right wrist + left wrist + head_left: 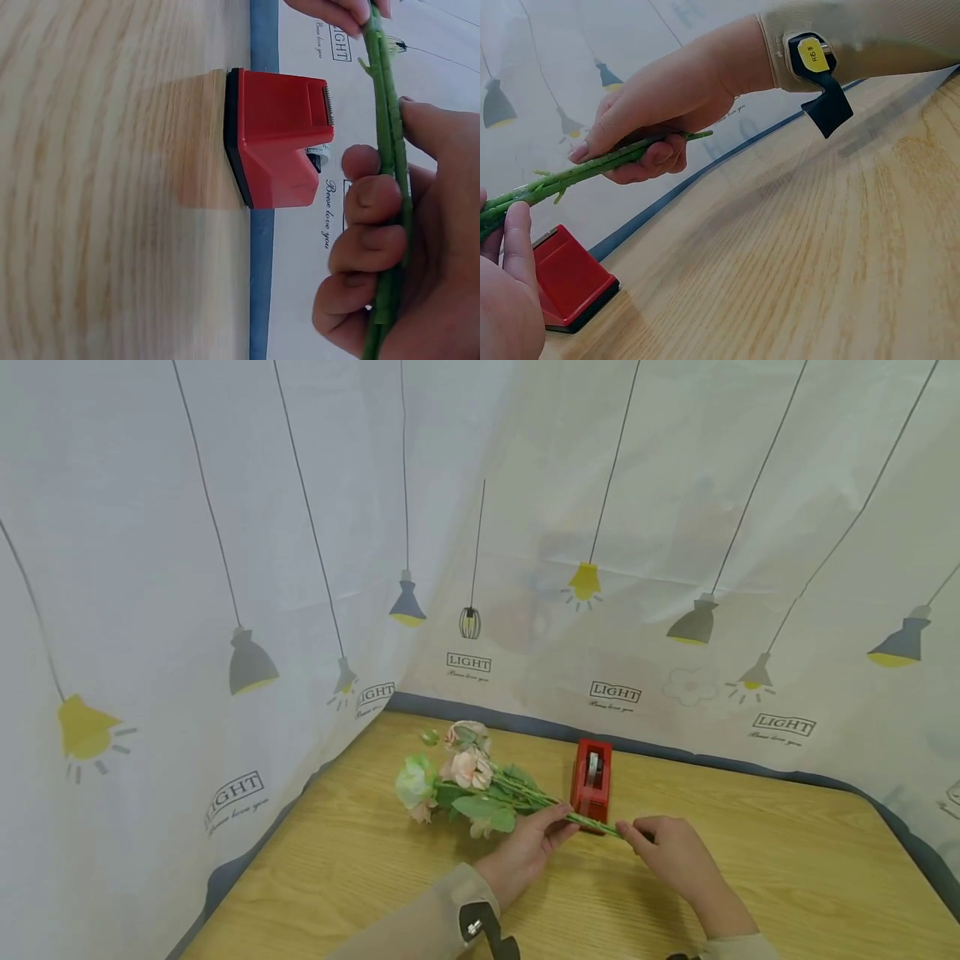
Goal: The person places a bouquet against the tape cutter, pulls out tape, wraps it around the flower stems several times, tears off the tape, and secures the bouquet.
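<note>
A bouquet of artificial flowers [471, 768], with pink and pale green blooms and green leaves, is held above the table by its bundled stems [388, 120]. My left hand [525, 852] grips the stems just below the leaves, thumb and fingers on either side. Nearer the cut ends, my right hand [678, 857] curls its fingers around the same stems; in the left wrist view a short stem tip pokes out past that hand [660, 112]. Behind the stems stands a red tape dispenser [592, 774] with a roll of tape in it, its toothed cutter [328, 106] facing the hands.
The wooden table [780, 860] meets a pale wall covering [540, 485] printed with hanging lamps, along a dark blue edge strip [480, 714]. Each sleeve carries a black wrist mount; the right one has a yellow label [812, 55].
</note>
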A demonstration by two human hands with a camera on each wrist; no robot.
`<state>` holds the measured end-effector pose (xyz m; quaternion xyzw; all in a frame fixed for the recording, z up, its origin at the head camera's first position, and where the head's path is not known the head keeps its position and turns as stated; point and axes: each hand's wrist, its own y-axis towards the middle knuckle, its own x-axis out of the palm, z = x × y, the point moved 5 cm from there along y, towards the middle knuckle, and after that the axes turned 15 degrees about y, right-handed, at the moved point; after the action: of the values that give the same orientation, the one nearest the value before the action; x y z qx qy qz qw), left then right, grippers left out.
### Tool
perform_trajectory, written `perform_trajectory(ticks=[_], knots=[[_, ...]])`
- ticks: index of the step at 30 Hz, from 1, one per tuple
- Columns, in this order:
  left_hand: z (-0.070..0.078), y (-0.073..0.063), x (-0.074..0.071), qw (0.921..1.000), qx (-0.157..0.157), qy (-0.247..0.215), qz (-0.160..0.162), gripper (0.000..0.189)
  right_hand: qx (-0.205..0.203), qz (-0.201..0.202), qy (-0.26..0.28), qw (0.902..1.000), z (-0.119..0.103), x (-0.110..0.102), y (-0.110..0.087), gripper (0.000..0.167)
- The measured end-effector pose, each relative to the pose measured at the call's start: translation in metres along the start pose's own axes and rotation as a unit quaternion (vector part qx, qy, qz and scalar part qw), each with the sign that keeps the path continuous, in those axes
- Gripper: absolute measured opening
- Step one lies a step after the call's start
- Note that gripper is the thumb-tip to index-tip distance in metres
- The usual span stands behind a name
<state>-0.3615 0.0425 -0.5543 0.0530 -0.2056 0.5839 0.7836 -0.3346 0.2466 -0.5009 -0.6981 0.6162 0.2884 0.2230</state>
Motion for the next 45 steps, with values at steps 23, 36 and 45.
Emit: perform_trajectory(ticks=[23,36,45], knots=[[-0.006,0.001,0.0,0.9999,0.015,0.004,0.005,0.027,-0.019,0.0,-0.054,0.9984,-0.001,0.001,0.001,0.038],[-0.008,0.001,0.002,0.9997,0.006,0.017,-0.018,0.026,0.127,-0.134,0.195,0.9634,0.026,0.014,-0.006,0.07],[-0.007,0.001,0.004,0.998,0.005,0.041,-0.047,0.028,0.156,-0.224,0.232,0.9335,0.027,0.025,-0.014,0.073]])
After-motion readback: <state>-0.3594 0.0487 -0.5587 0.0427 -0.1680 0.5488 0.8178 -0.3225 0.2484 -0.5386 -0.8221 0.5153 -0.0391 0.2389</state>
